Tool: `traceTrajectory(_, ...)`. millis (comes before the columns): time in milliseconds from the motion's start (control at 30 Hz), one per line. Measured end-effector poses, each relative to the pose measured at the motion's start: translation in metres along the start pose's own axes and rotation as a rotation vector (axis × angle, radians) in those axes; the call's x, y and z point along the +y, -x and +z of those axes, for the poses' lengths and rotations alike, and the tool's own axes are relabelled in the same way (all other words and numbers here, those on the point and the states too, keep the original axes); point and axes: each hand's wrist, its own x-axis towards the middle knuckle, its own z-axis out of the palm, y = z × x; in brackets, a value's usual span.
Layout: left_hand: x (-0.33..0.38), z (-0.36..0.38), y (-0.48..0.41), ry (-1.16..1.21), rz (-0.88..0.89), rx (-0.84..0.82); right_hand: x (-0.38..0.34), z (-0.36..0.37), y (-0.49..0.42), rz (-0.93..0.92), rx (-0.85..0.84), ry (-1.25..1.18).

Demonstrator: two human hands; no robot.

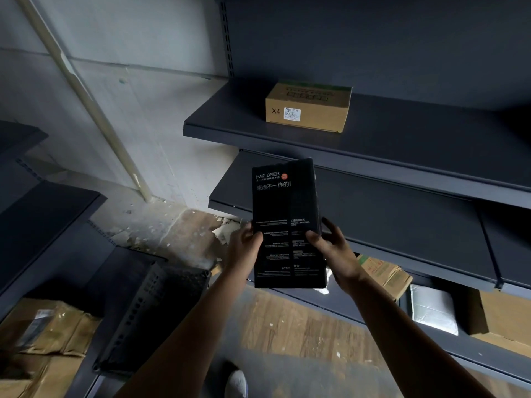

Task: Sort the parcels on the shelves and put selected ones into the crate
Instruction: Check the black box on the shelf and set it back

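Note:
I hold a tall black hair drier box (287,208) upright in front of the dark shelves, its printed side facing me. My left hand (244,242) grips its left edge and my right hand (327,242) grips its right edge, thumbs on the front. A brown cardboard parcel (309,107) marked X4 sits on the upper shelf (402,139) above the box. A black perforated crate (155,308) stands on the floor at the lower left, below my left arm.
On the low shelf at right lie a brown carton (385,275), a white padded mailer (434,308) and another brown box (505,320). Flattened cardboard (43,334) lies on a low shelf at bottom left. Debris litters the floor by the wall corner.

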Motion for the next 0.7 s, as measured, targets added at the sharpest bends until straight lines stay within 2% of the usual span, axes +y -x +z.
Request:
traceTrajectory(133, -0.003, 0.001, -0.004, -0.187, 0.062, 0.028, -0.001, 0.006, 0.002, -0.078, -0.012, 0.102)
traceTrajectory(300, 0.001, 0.011, -0.001, -0.295, 0.029, -0.071, 0.002, 0.011, -0.003, -0.094, -0.027, 0.184)
traceTrajectory(500, 0.015, 0.008, 0.002, -0.112, -0.025, -0.148, 0.004, 0.013, -0.009, -0.101, -0.041, 0.255)
traceTrajectory(700, 0.022, 0.011, 0.001, -0.09, -0.098, -0.136, 0.014, 0.012, -0.012, -0.124, 0.011, 0.281)
